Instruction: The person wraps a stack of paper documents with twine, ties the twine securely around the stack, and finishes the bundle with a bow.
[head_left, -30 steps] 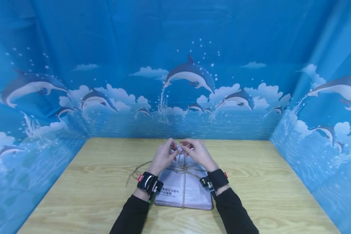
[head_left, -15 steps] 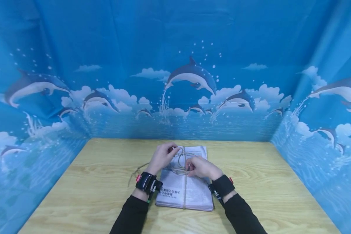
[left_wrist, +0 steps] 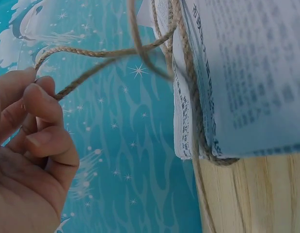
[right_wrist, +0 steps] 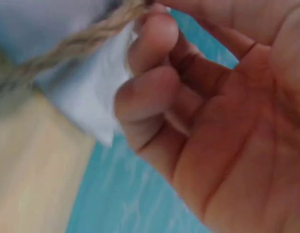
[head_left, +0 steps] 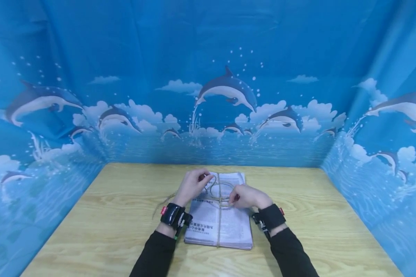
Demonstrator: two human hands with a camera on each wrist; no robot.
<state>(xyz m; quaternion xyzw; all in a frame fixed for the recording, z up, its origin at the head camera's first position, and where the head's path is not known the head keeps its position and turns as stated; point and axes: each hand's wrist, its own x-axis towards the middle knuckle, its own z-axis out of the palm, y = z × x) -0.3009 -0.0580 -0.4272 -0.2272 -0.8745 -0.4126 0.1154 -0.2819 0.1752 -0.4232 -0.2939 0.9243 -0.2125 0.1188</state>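
Note:
A stack of folded newspapers (head_left: 234,229) lies on the table, bound lengthwise and crosswise with brown twine (head_left: 219,227). Above its far left part, my left hand (head_left: 190,186) pinches a bend of the twine (left_wrist: 96,52) between thumb and index finger, its other fingers curled. Loose loops of twine lie around the crossing on top. My right hand (head_left: 251,197), over the stack's right side, pinches a length of twine (right_wrist: 86,41) at its fingertips. The pinch point sits at the upper edge of the right wrist view, partly cut off and blurred.
The pale wooden table (head_left: 315,219) extends on both sides of the stack. A loose twine end (head_left: 158,206) trails over the tabletop left of the stack. Blue curtains (head_left: 152,57) with printed dolphins stand behind the table and along its sides.
Both hands were together at the stack's far edge. The right hand has come nearer and moved right, drawing twine along; the left has shifted slightly left and stays on the twine.

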